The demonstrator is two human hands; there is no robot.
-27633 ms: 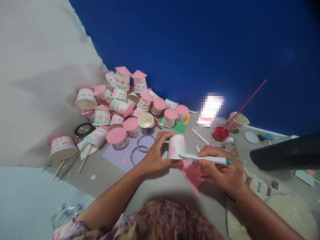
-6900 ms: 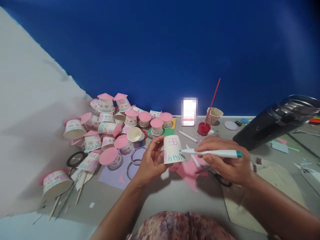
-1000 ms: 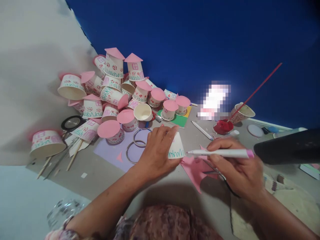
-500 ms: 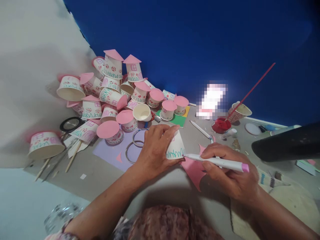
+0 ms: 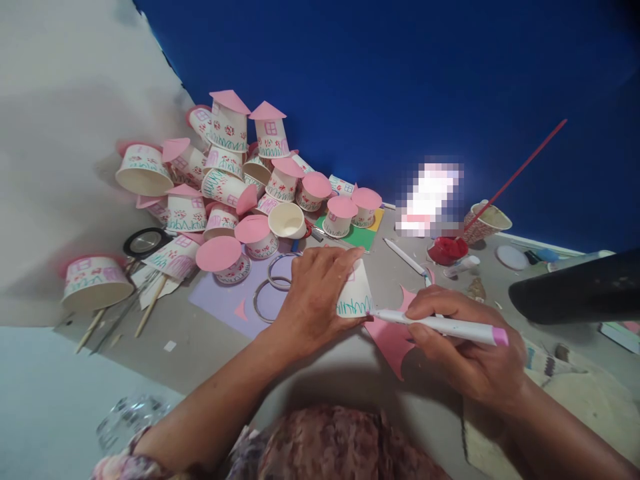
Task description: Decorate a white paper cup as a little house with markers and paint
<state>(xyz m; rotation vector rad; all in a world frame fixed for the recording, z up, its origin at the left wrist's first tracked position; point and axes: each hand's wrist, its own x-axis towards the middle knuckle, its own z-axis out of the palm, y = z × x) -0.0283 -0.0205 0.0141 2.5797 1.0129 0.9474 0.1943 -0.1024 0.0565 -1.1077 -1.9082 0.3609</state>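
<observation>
My left hand (image 5: 313, 297) is wrapped round a small white paper cup (image 5: 356, 295) held upside down, with green grass lines drawn along its rim. My right hand (image 5: 467, 350) grips a white marker (image 5: 440, 325) with a pink end cap, and its tip touches the cup's lower edge. A pink paper scrap (image 5: 393, 337) lies on the grey table (image 5: 320, 373) under both hands.
A heap of decorated cups with pink paper roofs (image 5: 235, 180) fills the back left. Metal rings (image 5: 273, 290) lie on a lilac sheet. A red paint dish (image 5: 447, 250), a cup with a red stick (image 5: 485, 223), a white pen (image 5: 405, 257) and a dark cylinder (image 5: 575, 290) stand at right.
The marker tip dropped from beside the cup to its lower rim and stays there. My left hand keeps its hold on the cup; the view shifted slightly.
</observation>
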